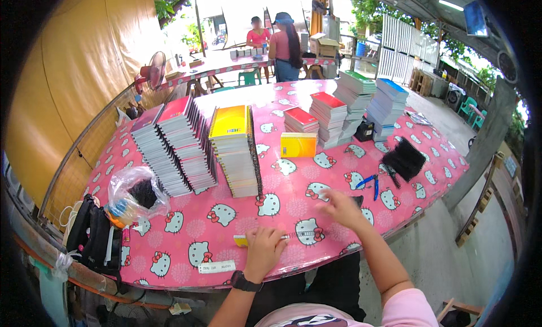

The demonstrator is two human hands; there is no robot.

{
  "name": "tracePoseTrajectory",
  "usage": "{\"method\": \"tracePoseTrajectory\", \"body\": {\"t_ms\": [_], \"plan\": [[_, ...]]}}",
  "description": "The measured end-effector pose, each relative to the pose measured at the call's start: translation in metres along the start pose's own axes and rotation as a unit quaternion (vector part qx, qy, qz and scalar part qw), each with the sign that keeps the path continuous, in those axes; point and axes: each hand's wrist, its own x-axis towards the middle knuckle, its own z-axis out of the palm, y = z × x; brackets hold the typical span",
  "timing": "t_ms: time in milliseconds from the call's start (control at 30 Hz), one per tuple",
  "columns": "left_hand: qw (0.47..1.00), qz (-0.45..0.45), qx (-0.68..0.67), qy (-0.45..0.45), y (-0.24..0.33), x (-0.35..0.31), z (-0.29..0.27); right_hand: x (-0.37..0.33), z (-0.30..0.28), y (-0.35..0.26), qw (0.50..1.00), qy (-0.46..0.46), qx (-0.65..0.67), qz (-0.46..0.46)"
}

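Note:
Near the table's front edge, my left hand [264,249] is closed around a small yellow-covered notebook [240,240], mostly hidden under my fingers. A thin spiral binding coil [307,234] sticks out to the right of that hand, past the notebook's edge. My right hand [340,208] is held above the table to the right of the coil, fingers apart, with nothing visible in it. A dark object [358,201] lies partly hidden beside it. Blue-handled pliers [370,184] and a pile of black binding coils [404,159] lie farther right.
Tall notebook stacks stand at the left, including a yellow-topped one [230,152]; more, including a green-topped stack [355,95], stand at the back right. A plastic bag [135,197] and black bag [93,236] sit left. Two people stand around a far table [226,63].

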Motion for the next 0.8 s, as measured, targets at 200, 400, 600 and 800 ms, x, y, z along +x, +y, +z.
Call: {"method": "tracePoseTrajectory", "body": {"t_ms": [200, 400, 600, 800], "plan": [[1.0, 0.006, -0.01, 0.013, 0.0, 0.003, 0.001, -0.026, 0.001, 0.05, 0.944, 0.117, -0.211, 0.223], [1.0, 0.003, -0.028, -0.013, -0.004, 0.005, -0.002, -0.014, 0.019, 0.069, 0.98, 0.101, -0.157, 0.065], [0.999, 0.011, -0.044, -0.021, -0.01, 0.004, -0.002, -0.004, 0.023, 0.04, 0.982, 0.032, -0.156, 0.102], [0.997, 0.001, -0.059, -0.042, -0.02, 0.0, 0.002, -0.021, 0.046, 0.013, 0.908, -0.14, 0.393, 0.037]]}}
